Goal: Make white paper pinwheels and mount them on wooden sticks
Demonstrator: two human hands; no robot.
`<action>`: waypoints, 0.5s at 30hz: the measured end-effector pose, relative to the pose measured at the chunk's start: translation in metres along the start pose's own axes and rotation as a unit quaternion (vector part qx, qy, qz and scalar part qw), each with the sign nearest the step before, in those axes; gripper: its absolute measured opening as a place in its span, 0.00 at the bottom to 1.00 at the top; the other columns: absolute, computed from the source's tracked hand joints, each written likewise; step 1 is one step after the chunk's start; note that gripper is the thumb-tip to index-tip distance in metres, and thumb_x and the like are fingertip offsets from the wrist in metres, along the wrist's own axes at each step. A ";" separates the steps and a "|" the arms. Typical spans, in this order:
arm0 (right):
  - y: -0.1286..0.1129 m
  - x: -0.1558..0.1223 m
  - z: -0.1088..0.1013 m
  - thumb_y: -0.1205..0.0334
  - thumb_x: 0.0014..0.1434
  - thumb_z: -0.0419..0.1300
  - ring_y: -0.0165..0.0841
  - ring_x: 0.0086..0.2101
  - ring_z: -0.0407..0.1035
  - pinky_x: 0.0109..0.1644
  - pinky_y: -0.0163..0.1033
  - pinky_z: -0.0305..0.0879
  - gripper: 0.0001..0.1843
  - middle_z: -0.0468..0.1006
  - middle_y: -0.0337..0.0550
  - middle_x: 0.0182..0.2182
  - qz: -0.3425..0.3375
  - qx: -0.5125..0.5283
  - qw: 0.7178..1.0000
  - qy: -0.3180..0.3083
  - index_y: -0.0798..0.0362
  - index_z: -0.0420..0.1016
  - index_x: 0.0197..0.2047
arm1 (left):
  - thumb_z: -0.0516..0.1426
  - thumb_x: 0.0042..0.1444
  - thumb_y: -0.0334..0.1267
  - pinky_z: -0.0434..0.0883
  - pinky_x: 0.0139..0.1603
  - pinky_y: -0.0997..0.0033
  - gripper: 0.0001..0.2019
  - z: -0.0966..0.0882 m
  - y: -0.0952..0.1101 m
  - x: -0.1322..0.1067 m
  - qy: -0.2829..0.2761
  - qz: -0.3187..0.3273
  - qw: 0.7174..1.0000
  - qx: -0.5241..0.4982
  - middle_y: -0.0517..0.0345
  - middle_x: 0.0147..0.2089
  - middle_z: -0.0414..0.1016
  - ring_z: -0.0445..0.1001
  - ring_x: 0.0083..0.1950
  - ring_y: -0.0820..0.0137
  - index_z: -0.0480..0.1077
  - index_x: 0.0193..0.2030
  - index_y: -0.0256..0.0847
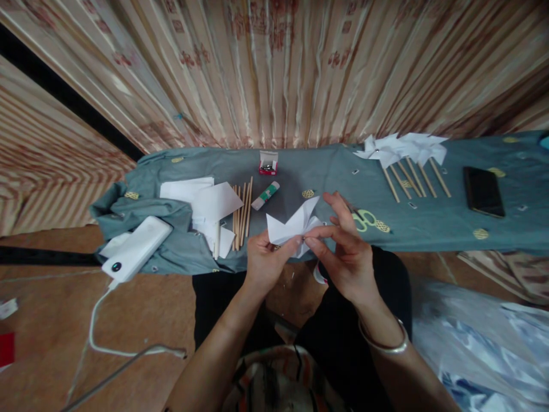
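Note:
A white paper pinwheel (285,227) with pointed blades is held up over the table's front edge. My left hand (268,260) grips it from the left, thumb lying on the paper near its middle. From the right, the thumb and index finger of my right hand (343,254) pinch at the pinwheel's centre. A tiny dark spot shows between those fingertips, too small to name. The other fingers of my right hand are raised. Just beyond them lie scissors with light green handles (365,221), partly hidden by the hand.
Left on the cloth-covered table (326,166) are paper sheets (217,200), wooden sticks (247,212), a glue stick (265,195) and an open red box (268,165) of small metal pieces. Finished pinwheels (405,150) on sticks and a phone (484,191) lie right. A cabled power bank (137,249) sits left.

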State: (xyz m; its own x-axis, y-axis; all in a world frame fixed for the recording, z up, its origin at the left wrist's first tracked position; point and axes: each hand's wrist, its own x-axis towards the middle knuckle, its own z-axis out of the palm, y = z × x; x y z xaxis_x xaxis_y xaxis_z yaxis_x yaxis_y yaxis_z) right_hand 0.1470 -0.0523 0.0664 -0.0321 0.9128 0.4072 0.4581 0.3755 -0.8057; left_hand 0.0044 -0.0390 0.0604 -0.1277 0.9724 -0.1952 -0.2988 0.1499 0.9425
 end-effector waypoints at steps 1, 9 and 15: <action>0.000 0.000 0.000 0.61 0.60 0.60 0.44 0.67 0.45 0.67 0.58 0.51 0.04 0.59 0.36 0.66 0.000 0.001 1.000 -0.001 0.47 0.77 0.35 | 0.71 0.31 0.37 0.73 0.35 0.68 0.12 0.000 0.000 0.000 -0.002 0.000 1.000 0.000 0.56 0.28 0.81 0.77 0.30 0.66 0.79 0.26 0.37; -0.001 -0.001 0.001 0.61 0.60 0.60 0.44 0.67 0.45 0.67 0.59 0.50 0.04 0.60 0.38 0.65 0.009 0.002 1.000 -0.002 0.48 0.76 0.34 | 0.70 0.33 0.36 0.74 0.35 0.70 0.10 -0.002 0.000 0.000 -0.012 0.015 1.000 0.010 0.57 0.28 0.80 0.77 0.30 0.67 0.79 0.26 0.37; 0.000 -0.001 0.001 0.61 0.59 0.61 0.44 0.67 0.45 0.67 0.59 0.49 0.03 0.61 0.40 0.65 0.029 0.027 0.999 -0.004 0.48 0.77 0.34 | 0.71 0.33 0.37 0.74 0.38 0.69 0.13 -0.007 -0.001 0.000 -0.037 0.013 0.999 0.018 0.56 0.30 0.81 0.78 0.33 0.65 0.79 0.29 0.37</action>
State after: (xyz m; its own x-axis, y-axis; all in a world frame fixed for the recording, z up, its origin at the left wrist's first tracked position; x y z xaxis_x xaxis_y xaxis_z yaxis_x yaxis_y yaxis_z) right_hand 0.1458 -0.0533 0.0651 -0.0147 0.9345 0.3558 0.4116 0.3299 -0.8496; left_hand -0.0023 -0.0403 0.0575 -0.0643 0.9863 -0.1520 -0.2612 0.1303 0.9564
